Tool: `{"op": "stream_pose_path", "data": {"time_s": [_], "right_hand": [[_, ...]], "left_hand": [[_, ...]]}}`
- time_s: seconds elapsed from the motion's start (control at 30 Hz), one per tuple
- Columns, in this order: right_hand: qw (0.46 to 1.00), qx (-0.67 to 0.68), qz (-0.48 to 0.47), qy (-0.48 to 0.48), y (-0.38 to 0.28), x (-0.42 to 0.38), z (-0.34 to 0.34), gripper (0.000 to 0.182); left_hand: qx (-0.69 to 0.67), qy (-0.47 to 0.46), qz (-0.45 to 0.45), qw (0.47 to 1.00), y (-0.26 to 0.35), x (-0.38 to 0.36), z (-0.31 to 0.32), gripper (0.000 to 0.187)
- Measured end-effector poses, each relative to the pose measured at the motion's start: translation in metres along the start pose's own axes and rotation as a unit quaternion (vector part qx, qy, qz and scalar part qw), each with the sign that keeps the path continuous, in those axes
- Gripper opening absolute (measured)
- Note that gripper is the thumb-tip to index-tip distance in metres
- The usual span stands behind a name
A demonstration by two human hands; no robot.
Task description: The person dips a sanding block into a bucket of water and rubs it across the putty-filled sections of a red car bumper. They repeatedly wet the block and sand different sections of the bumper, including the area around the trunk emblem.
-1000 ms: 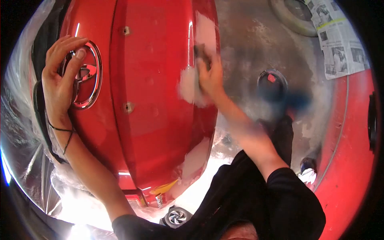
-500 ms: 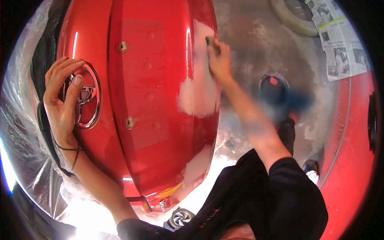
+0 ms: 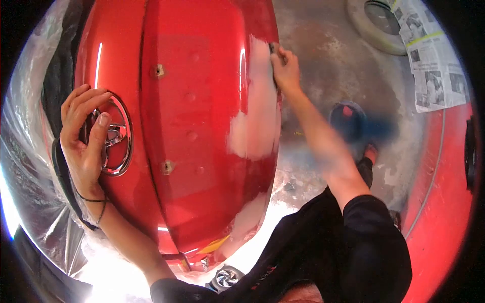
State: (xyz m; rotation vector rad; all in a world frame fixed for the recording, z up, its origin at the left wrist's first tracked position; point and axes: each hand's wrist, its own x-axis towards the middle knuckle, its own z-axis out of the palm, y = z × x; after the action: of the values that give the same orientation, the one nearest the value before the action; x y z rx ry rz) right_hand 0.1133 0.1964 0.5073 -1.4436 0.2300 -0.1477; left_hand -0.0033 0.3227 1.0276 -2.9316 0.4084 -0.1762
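My left hand (image 3: 86, 136) rests on the red car panel (image 3: 192, 111) beside the chrome oval emblem (image 3: 126, 136), fingers spread and slightly bent, covering part of the ring. At the panel's right edge, my right hand (image 3: 285, 69) is closed round a small dark block (image 3: 274, 65), of which only a part shows. The block lies against the edge of a pale filler patch (image 3: 257, 106). Another pale patch (image 3: 247, 219) is lower on the same edge. Two small clips (image 3: 159, 70) sit in the panel's middle.
Clear plastic sheeting (image 3: 35, 141) hangs at the left. A blue-rimmed bucket (image 3: 347, 121) stands on the floor right of the panel. At the upper right are a tyre (image 3: 356, 25) and newspaper (image 3: 432, 65) on another red part (image 3: 434, 166). A wheel-like object (image 3: 226, 276) is at the bottom.
My right hand with the block has moved slightly outward over the panel's right edge. My left hand stays by the emblem. The whole view has shifted a little.
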Motion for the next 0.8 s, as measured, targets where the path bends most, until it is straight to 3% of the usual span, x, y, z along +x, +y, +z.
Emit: {"op": "stream_pose_path", "data": {"time_s": [0.07,0.13,0.2,0.33,0.4,0.43,0.5,0.57,0.67,0.73,0.8], "right_hand": [[0.998,-0.033,0.047,-0.006,-0.012,0.01,-0.001,0.045],[0.997,-0.046,-0.063,-0.02,-0.004,-0.042,-0.007,0.046],[0.996,-0.007,-0.086,-0.031,-0.023,-0.114,-0.016,0.046],[0.99,-0.029,-0.138,-0.021,-0.034,-0.08,-0.01,0.045],[0.992,-0.1,-0.064,-0.03,-0.039,-0.004,0.0,0.045],[0.992,-0.104,-0.074,-0.021,-0.051,0.005,-0.001,0.045],[0.983,-0.145,0.097,-0.06,-0.08,0.029,0.012,0.047],[0.993,-0.077,-0.084,-0.019,-0.057,0.005,0.034,0.048],[0.99,-0.069,-0.121,0.026,-0.078,-0.013,0.026,0.042],[0.98,-0.076,-0.184,-0.023,-0.067,0.0,0.013,0.04],[0.978,-0.111,-0.175,-0.021,-0.066,0.014,0.017,0.038]], "left_hand": [[-0.004,-0.002,-0.002,1.0,-0.001,0.0,-0.001,0.029],[-0.011,0.006,-0.004,1.0,-0.001,0.001,-0.002,0.029],[-0.011,0.001,-0.004,1.0,0.0,0.0,-0.001,0.029],[-0.014,0.009,-0.002,1.0,0.002,0.002,-0.002,0.028],[-0.019,0.009,-0.003,1.0,0.004,0.003,-0.004,0.028],[-0.024,0.02,0.004,1.0,0.004,0.004,-0.005,0.028],[-0.022,0.026,0.004,0.999,0.003,0.004,-0.006,0.028],[-0.004,0.033,0.003,0.999,0.001,0.002,-0.003,0.027],[-0.017,0.037,-0.006,0.999,0.002,0.002,-0.003,0.027],[-0.011,0.036,0.0,0.999,0.003,0.002,-0.002,0.027],[-0.026,0.048,-0.004,0.998,0.004,0.002,-0.002,0.027]]}}
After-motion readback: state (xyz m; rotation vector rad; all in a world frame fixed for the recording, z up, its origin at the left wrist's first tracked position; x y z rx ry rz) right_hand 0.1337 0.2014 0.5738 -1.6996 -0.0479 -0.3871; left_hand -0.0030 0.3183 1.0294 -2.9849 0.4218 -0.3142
